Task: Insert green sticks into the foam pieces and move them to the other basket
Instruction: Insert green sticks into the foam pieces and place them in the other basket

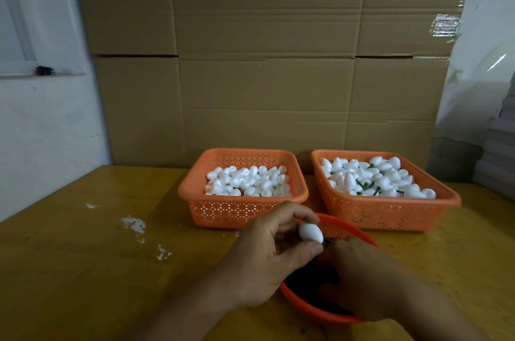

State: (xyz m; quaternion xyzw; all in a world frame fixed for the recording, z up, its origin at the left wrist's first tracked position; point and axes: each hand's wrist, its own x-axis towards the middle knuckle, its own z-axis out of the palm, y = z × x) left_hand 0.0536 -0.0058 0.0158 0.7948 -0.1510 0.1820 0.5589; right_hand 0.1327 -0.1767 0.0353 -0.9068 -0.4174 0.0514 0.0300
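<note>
Cardboard cartons (264, 56) fill the wall behind a yellow wooden tabletop (83, 271), with scattered white crumbs (133, 223) lying well off to the left of the left hand.

From the head camera, the left hand (267, 260) pinches one white foam piece (311, 232) between thumb and curled fingers, holding it just above the near rim of a round orange bowl (315, 310). The right hand (362, 279) sits just beside it, over the bowl, its fingers bent in toward the narrow end of the foam. It probably holds a green stick, but the stick itself is hidden and I cannot tell for sure what the fingers grip. The bowl's contents look dark and are too shadowed to make out.

Beyond the left hand stands the left basket (242, 212), heaped with plain foam pieces. Beyond the right hand stands the right basket (390, 215), where foam pieces lie mixed with green stems (367, 187), so that looks like the destination.

My guess is that the stick is about to go in. Foam like this is soft and crumbly: a stick pushed off-centre or at an angle could break out through the side, and too tight a pinch could dent or crumble the piece, which may be where those crumbs came from. A shallow insertion might let the stick drop out during the carry to the right basket.
</note>
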